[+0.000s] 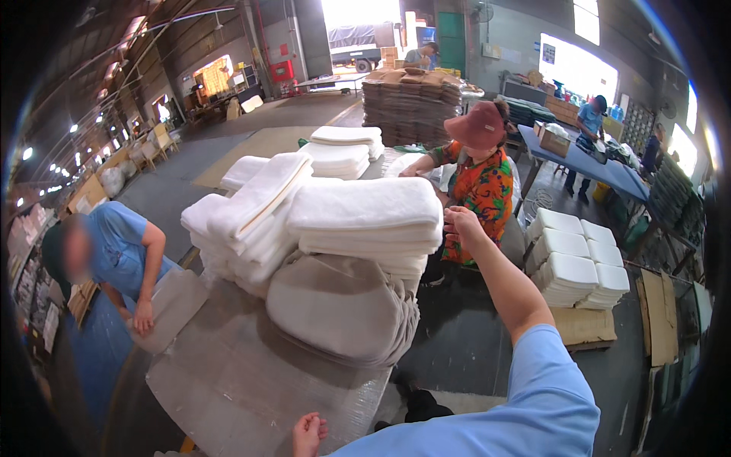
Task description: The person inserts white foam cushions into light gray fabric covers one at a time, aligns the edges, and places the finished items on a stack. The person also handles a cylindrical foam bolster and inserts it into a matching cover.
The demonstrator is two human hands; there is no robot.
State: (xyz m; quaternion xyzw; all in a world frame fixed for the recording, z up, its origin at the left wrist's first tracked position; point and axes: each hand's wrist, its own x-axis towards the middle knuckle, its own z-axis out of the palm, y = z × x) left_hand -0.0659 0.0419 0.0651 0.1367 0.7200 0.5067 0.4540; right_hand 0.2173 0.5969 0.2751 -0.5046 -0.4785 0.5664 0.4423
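Observation:
My right hand (462, 222) is stretched forward, its bent fingers closed at the right edge of the top folded white pad (365, 204). That pad lies on a stack of similar white pads (365, 242). In front of the stack sits a pile of grey rounded fabric pieces (335, 305), on a table covered with clear plastic (251, 373). My left hand (310, 434) is low by the table's near edge, fingers curled in, with nothing seen in it. More white pads (263, 194) are piled to the left, some slanting.
A person in an orange patterned shirt (487, 190) is close at the right of the stack. Another in blue (126, 244) handles a grey sheet (171, 308) at left. White pad stacks (567, 259) stand at right; a brown pile (411, 103) stands behind.

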